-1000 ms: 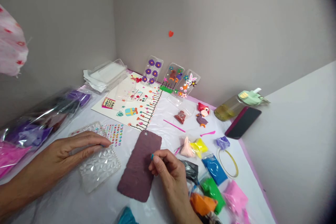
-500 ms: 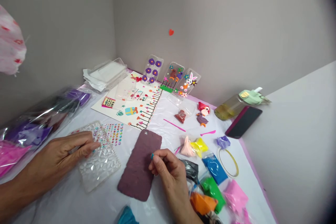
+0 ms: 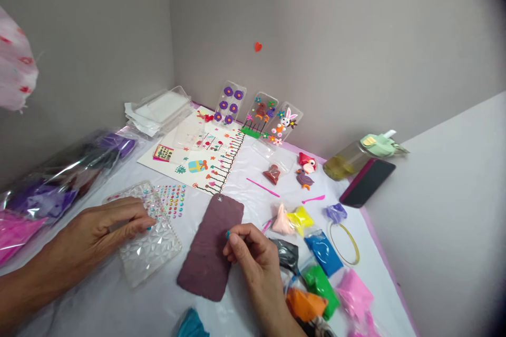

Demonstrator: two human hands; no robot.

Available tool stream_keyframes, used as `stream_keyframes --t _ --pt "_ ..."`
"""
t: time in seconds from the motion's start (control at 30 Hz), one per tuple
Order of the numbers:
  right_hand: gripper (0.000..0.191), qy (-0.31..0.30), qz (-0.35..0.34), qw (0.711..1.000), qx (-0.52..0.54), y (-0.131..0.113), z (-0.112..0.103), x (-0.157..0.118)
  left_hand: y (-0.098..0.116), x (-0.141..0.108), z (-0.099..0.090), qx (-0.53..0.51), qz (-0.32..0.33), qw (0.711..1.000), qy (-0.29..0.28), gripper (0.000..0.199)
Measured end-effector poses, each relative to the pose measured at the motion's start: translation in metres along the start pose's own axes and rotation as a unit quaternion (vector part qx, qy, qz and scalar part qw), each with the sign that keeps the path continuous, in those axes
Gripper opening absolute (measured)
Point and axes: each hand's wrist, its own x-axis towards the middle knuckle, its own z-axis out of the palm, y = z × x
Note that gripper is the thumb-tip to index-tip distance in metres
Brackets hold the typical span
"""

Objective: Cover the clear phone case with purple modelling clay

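My right hand (image 3: 253, 258) pinches a small piece of teal clay (image 3: 228, 235) between thumb and fingertips. It is over the right edge of a phone case (image 3: 209, 253) covered in purple-brown clay, lying flat. Over a clear faceted plastic sheet (image 3: 152, 253), my left hand (image 3: 122, 224) has thumb and forefinger pressed together on another tiny teal clay bit (image 3: 149, 228). Part of a sheet of stick-on gems (image 3: 174, 201) shows beyond the faceted sheet. A teal clay packet (image 3: 192, 325) lies at the near edge, partly cut off by the frame.
Several bagged clays, such as the blue packet (image 3: 323, 254) and the orange packet (image 3: 306, 304), lie to the right. Pink tools (image 3: 263, 187), a bottle (image 3: 348, 160) and a phone (image 3: 367, 183) are farther back. Decorated clear cases (image 3: 230, 105) lean on the wall.
My left hand has shifted slightly to the right, so its teal clay bit shows more at the fingertips. My right hand stays nearly in place with its pinch kept.
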Motion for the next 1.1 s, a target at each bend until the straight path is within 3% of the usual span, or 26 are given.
stream_keyframes --t 0.1,0.2,0.4,0.53,0.8,0.9,1.1 --pt "0.035 -0.003 0.001 1.000 0.005 -0.001 0.000 -0.001 -0.004 0.001 -0.003 -0.018 0.028 0.999 -0.024 0.036" --pt "0.036 -0.002 0.004 1.000 0.005 0.000 0.000 -0.002 -0.006 0.003 -0.002 -0.022 0.028 0.999 -0.015 0.023" --pt "0.038 -0.002 0.012 1.000 0.010 0.000 0.000 -0.002 -0.012 0.002 0.010 0.006 0.040 0.999 0.024 0.023" --pt "0.039 -0.003 0.012 1.000 0.007 0.000 0.000 -0.001 -0.019 0.002 0.008 0.030 0.035 0.999 -0.021 0.022" --pt "0.036 -0.002 0.005 1.000 -0.002 0.002 0.000 -0.001 -0.024 0.005 -0.002 0.040 0.053 0.997 -0.043 0.026" --pt "0.037 -0.001 0.005 1.000 0.000 0.002 0.000 -0.001 -0.028 0.006 -0.005 0.063 0.063 0.996 -0.011 0.031" --pt "0.039 -0.004 -0.001 1.000 0.012 0.001 0.000 -0.002 -0.046 0.003 -0.004 0.122 -0.011 0.992 0.017 0.053"
